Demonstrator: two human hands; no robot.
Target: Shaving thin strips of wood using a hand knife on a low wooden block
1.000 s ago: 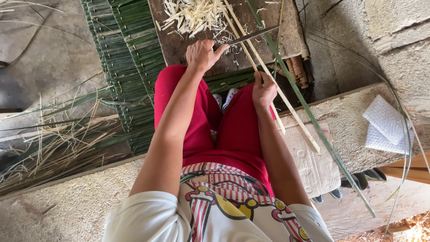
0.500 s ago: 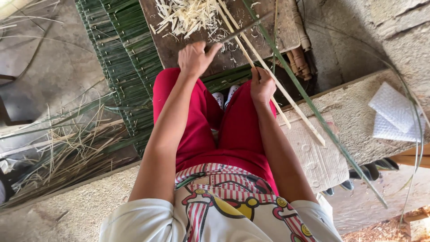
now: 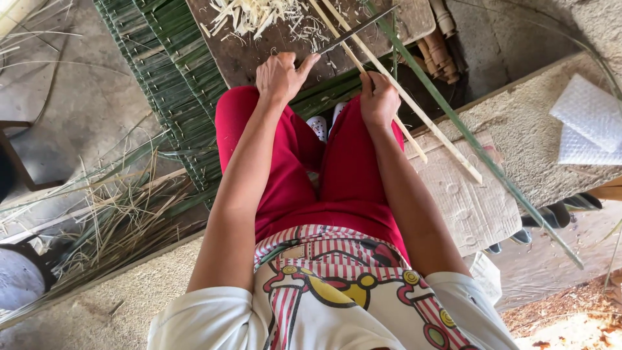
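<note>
Nearest the camera is a white shirt with a striped, colourful print (image 3: 337, 291), and beyond it the red trousers (image 3: 324, 175) of the seated person, whose knees point toward a dark wooden board (image 3: 259, 55). That board serves as the landmark for everything else.

The right hand (image 3: 379, 100) rests on the right knee, just short of the board's near edge, fingers curled shut around pale bamboo strips (image 3: 414, 110). These strips run from the board's top, across its right part, through the fist and on toward the near right, ending over a flat cardboard sheet (image 3: 466, 201) that lies to the near right of the board.

The left hand (image 3: 280, 74) sits at the board's near edge, above the left knee. It grips the handle end of a long dark blade (image 3: 356, 29), with the index finger stretched out along it; the blade slants up and right over the board and crosses the strips.

A long green bamboo stalk (image 3: 466, 136) runs just right of the strips, from the board's far right corner down toward the near right.

On the board's far part lies a heap of pale shavings (image 3: 253, 13). Left of the board spreads a mat of green slats (image 3: 162, 71), and further left and nearer lie loose dry stalks (image 3: 110, 220) on the concrete. Well to the right of the board rest white padded sheets (image 3: 589, 123).
</note>
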